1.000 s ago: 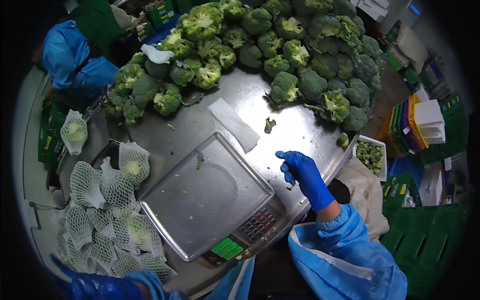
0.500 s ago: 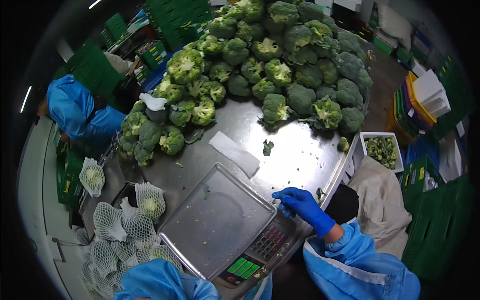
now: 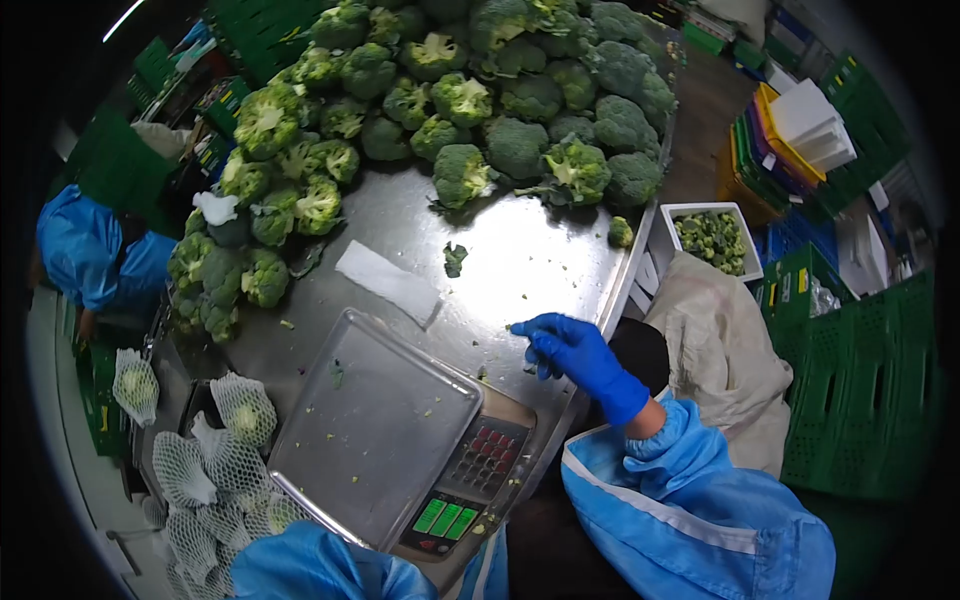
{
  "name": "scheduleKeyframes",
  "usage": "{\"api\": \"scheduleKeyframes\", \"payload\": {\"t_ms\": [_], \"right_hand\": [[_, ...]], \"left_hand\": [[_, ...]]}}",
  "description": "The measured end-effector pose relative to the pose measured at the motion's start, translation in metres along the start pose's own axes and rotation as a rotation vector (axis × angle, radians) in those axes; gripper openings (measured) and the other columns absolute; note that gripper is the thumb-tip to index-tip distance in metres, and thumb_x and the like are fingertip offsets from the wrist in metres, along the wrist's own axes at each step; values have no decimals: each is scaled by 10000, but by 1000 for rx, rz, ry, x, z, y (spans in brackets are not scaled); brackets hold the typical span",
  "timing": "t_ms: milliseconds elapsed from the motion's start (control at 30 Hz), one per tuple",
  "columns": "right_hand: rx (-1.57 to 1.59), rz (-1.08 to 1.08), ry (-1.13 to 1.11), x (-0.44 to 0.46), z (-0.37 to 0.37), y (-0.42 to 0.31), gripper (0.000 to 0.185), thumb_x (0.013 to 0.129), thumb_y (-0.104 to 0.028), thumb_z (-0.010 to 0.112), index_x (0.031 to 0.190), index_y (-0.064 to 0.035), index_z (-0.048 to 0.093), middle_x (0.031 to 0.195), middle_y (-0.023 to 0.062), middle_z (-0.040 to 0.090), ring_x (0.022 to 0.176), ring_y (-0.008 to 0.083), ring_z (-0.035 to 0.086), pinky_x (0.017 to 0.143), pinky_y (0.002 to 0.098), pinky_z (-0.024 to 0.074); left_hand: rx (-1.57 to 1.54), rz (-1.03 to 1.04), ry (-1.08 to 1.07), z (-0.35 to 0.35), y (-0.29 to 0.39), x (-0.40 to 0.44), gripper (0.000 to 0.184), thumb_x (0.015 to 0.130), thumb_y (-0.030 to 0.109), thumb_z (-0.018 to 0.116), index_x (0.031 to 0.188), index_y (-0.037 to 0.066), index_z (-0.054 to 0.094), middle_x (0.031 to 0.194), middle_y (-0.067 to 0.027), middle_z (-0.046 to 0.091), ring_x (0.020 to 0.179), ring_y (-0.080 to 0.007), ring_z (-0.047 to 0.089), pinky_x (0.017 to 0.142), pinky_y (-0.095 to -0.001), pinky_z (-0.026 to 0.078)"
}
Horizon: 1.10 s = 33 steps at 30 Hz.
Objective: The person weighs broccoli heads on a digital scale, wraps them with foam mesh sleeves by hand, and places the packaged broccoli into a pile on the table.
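Observation:
My right hand (image 3: 572,358), in a blue glove, hovers over the table's front edge, just right of the scale's keypad. Its fingers are curled and pressed together, and what they hold, if anything, is too small to name. My left hand is out of sight; only its blue sleeve (image 3: 325,565) shows at the bottom. Between the sleeves lies the scale (image 3: 375,425) with a bare metal pan and green displays. Behind it a white cloth strip (image 3: 388,282) rests on the metal table (image 3: 500,335). A large heap of broccoli (image 3: 515,148) covers the far side.
Net-wrapped heads (image 3: 205,480) are piled at the lower left. A co-worker in blue (image 3: 85,250) is at the far left. On the right are a white box of broccoli pieces (image 3: 712,240), a beige sack (image 3: 715,350), stacked coloured crates (image 3: 770,150) and green crates (image 3: 860,390).
The view has shifted, moving the table and heap leftward. My left hand, visible low at the left a second ago, has left the view. My right hand stays near the scale, fingers still curled.

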State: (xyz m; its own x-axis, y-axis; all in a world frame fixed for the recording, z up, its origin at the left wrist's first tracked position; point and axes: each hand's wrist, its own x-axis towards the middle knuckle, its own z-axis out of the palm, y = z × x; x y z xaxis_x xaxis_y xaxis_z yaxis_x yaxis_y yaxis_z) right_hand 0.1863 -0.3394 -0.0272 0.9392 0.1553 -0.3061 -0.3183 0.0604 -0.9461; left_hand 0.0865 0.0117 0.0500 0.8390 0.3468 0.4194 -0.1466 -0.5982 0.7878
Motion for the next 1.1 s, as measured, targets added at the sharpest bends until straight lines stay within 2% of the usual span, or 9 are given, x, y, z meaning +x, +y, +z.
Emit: {"api": "scheduleKeyframes", "payload": {"t_ms": [200, 267, 400, 567, 800, 833, 933, 1033, 1100], "right_hand": [[-152, -176, 378, 43, -78, 0, 240, 892, -197, 570, 1108, -101, 615, 760, 19, 612, 634, 106, 589, 578, 222, 461], [-545, -514, 614, 91, -132, 35, 300, 854, -194, 610, 1140, -104, 585, 871, 68, 630, 761, 181, 622, 707, 282, 493], [-871, -627, 644, 147, -176, -3, 548, 793, -188, 650, 1296, -132, 440, 1245, 150, 482, 1122, 276, 503, 913, 360, 426], [-1474, -795, 827, 207, -181, -23, 649, 794, -322, 627, 1348, -112, 360, 1315, 201, 421, 1226, 375, 384, 1013, 413, 334], [-1233, -728, 503, 175, -124, -6, 373, 674, -256, 694, 1006, -122, 586, 1041, 130, 543, 984, 311, 508, 907, 426, 370], [-1163, -903, 587, 170, -114, -3, 440, 631, -282, 725, 1023, -138, 585, 1055, 124, 535, 989, 315, 501, 916, 440, 355], [-1254, -693, 777, 171, -97, -6, 974, 560, -346, 820, 1377, -148, 329, 1191, 195, 501, 1121, 338, 485, 990, 415, 356], [-516, -333, 401, 205, -107, 32, 1142, 530, -379, 851, 1412, -41, 209, 1246, 255, 458, 1125, 342, 496, 940, 391, 419], [-677, -357, 435, 193, -92, 31, 1163, 510, -393, 856, 1411, -54, 204, 1254, 265, 447, 1134, 363, 486, 941, 402, 418]], "left_hand": [[26, 4, -4, 3, 1, 0, 768, 800, 364, 621, 1351, -31, 258, 1397, -169, 307, 1296, -336, 294, 1031, -533, 248], [35, -7, 7, 3, -1, -2, 780, 796, 364, 625, 1353, -31, 249, 1400, -168, 301, 1298, -336, 289, 1031, -537, 244], [66, -17, 22, 1, -1, -4, 805, 787, 366, 635, 1359, -32, 232, 1408, -166, 287, 1303, -337, 280, 1033, -546, 235], [80, -11, 33, 3, 3, -3, 836, 776, 369, 648, 1366, -33, 211, 1418, -164, 271, 1310, -338, 270, 1035, -557, 223], [68, 17, 35, 7, 8, -1, 881, 760, 372, 665, 1375, -34, 181, 1431, -161, 248, 1318, -339, 254, 1038, -573, 208], [62, 26, 38, 8, 8, 0, 888, 758, 372, 667, 1377, -34, 177, 1433, -160, 245, 1319, -339, 252, 1038, -575, 205], [29, 65, 55, 6, 14, -4, 907, 751, 374, 675, 1381, -35, 164, 1439, -159, 235, 1323, -340, 246, 1039, -582, 199], [4, 112, 76, 5, 22, -3, 927, 745, 375, 682, 1385, -36, 152, 1444, -158, 225, 1327, -340, 239, 1040, -589, 192], [-36, 147, 86, 4, 29, -3, 940, 740, 376, 687, 1388, -36, 143, 1448, -157, 218, 1329, -340, 235, 1041, -593, 187]]}}
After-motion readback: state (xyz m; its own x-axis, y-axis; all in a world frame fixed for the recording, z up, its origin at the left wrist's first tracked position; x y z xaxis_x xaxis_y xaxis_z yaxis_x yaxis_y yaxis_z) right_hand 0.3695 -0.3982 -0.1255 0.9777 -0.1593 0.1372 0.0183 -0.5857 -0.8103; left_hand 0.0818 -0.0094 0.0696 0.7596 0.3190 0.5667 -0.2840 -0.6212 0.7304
